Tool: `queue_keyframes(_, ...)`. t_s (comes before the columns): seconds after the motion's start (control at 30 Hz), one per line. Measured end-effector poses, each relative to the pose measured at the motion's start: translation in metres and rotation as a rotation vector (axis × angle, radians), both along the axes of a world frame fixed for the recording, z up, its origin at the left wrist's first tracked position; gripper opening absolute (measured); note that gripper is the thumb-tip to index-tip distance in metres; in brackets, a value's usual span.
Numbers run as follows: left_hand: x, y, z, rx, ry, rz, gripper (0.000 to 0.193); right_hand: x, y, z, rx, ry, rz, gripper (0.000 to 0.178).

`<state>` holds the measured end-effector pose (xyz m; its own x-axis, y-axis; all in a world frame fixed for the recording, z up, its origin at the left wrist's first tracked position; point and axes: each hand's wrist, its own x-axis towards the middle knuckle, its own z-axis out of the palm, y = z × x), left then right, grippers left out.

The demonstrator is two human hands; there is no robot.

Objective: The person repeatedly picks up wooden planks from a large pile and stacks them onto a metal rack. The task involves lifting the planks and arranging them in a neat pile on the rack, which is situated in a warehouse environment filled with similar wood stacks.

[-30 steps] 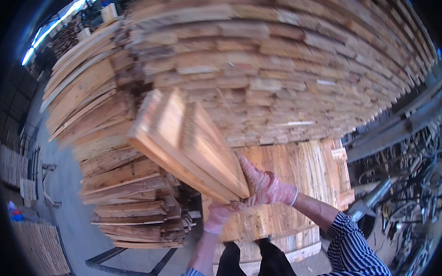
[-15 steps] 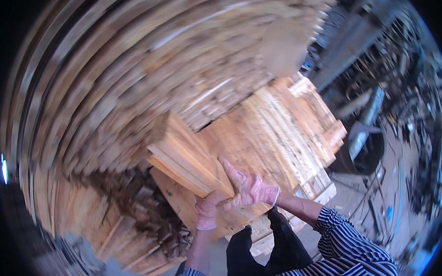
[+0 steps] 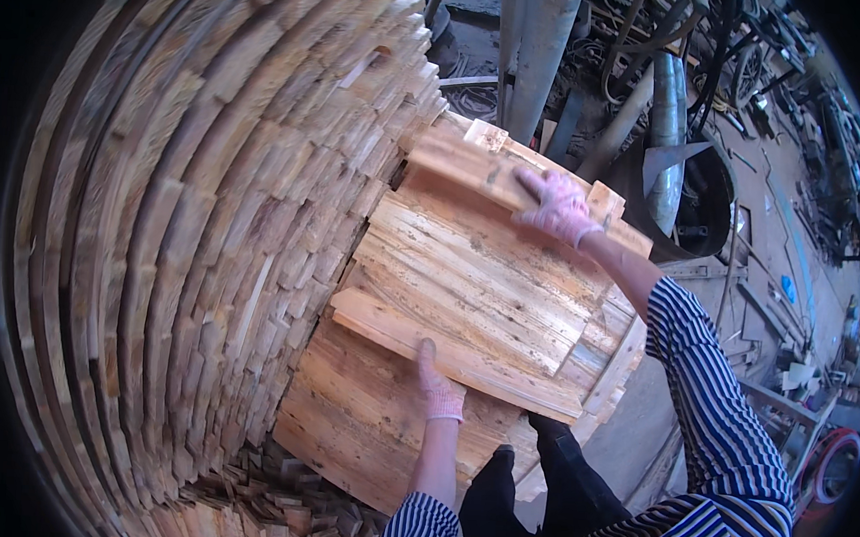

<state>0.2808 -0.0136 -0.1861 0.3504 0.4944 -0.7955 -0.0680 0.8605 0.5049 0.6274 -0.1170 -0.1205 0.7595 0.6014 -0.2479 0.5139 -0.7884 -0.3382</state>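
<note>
My left hand, in a pink-and-white knit glove, grips the near edge of a wooden board. Its thumb lies on top of the wood and the other fingers are hidden. This board lies across a low stack of planks, close to my legs. Farther off, my right hand, gloved the same way, is closed over another board along the far side of the stack. That board is slightly blurred.
A tall wall of stacked boards curves along the left. Broken wood pieces lie at its foot. Beyond the stack stand a metal post and a dark round bin with a pipe in it. Scrap metal covers the right.
Both hands were together on a bundle of boards at the left. Now they are apart, the right one far across the stack, and boards lie at its near and far sides. The view has turned.
</note>
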Motion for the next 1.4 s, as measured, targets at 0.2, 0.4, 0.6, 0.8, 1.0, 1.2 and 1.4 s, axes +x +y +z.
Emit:
queue_keyframes(0.2, 0.009, -0.006, -0.011, -0.008, -0.025, -0.058, 0.082, 0.041, 0.001, -0.069, -0.006, 0.074, 0.11, 0.064)
queue_keyframes(0.4, 0.064, -0.028, 0.022, -0.058, -0.27, -0.066, 0.086, -0.093, -0.011, -0.007, 0.131, 0.644, 0.405, 0.113)
queue_keyframes(0.6, 0.138, -0.033, 0.021, 0.052, -0.252, -0.101, 0.085, -0.081, -0.047, 0.033, 0.281, 0.691, 0.168, 0.111)
queue_keyframes(0.8, 0.119, 0.019, -0.047, 0.045, -0.183, -0.023, 0.085, 0.055, -0.031, 0.001, -0.007, 0.077, 0.048, 0.089)
queue_keyframes(1.0, 0.123, -0.008, -0.06, 0.242, 0.029, 0.0, 0.084, 0.121, 0.002, -0.086, -0.027, 0.032, 0.032, 0.058)
queue_keyframes(1.2, 0.123, 0.002, -0.042, 0.193, 0.042, -0.004, 0.079, 0.093, 0.029, -0.069, -0.038, -0.125, 0.07, 0.068)
queue_keyframes(1.4, 0.162, 0.004, 0.017, -0.063, -0.05, -0.415, 0.078, -0.08, -0.022, -0.043, 0.264, 0.638, 0.185, 0.119)
